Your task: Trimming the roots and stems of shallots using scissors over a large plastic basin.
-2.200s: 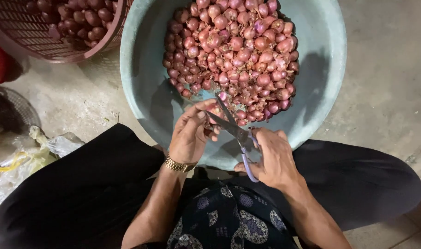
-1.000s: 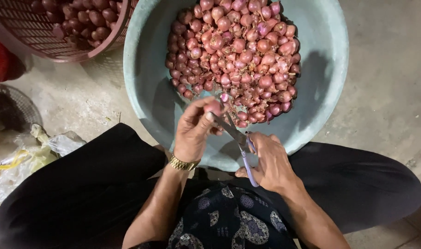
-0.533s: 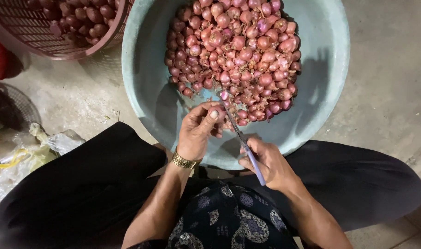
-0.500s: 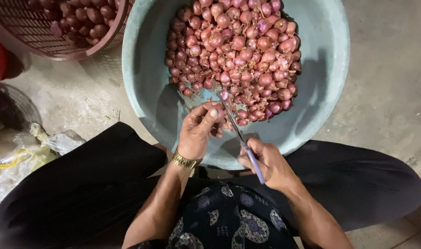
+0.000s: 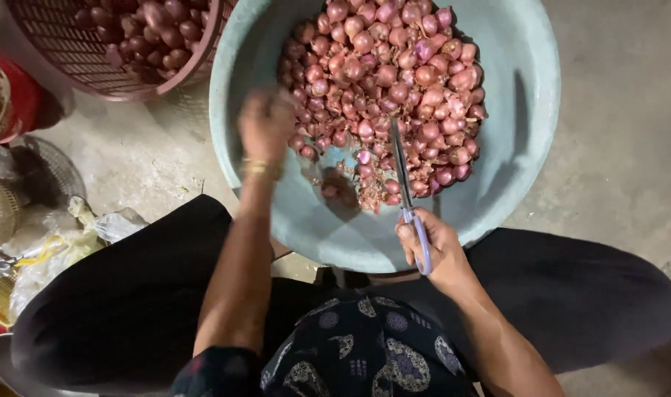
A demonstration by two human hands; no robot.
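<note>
Scissors [image 5: 407, 192] are gripped in the right hand [image 5: 432, 248], which is closed around the pale purple handles at the near rim of the large teal basin [image 5: 530, 140]; the blades look shut and point away from the person, their tip resting at the near edge of the heap of shallots [image 5: 394, 73], which keeps the cutting end over the basin so that trimmings fall inside it. Loose skins and a few single bulbs lie on the bare basin floor just near of the heap, left of the blades. The left hand [image 5: 266, 121] is raised over the left part of the basin, beside the heap; it is motion-blurred, so I cannot tell whether it is open or holds a bulb. A gold bracelet [image 5: 260, 168] sits on that wrist. The basin stands on the concrete floor [image 5: 629, 147] between the person's spread knees, within easy reach of both hands. A reddish mesh basket [image 5: 78, 70] holding more shallots sits at far left, its rim touching or very close to the basin's rim; which, I cannot tell. Crumpled plastic bags [image 5: 63, 239] and wire baskets crowd the left edge beside the left knee, leaving little room there. To the right of the basin the floor offers open space, and the basin's right inner wall is bare.
</note>
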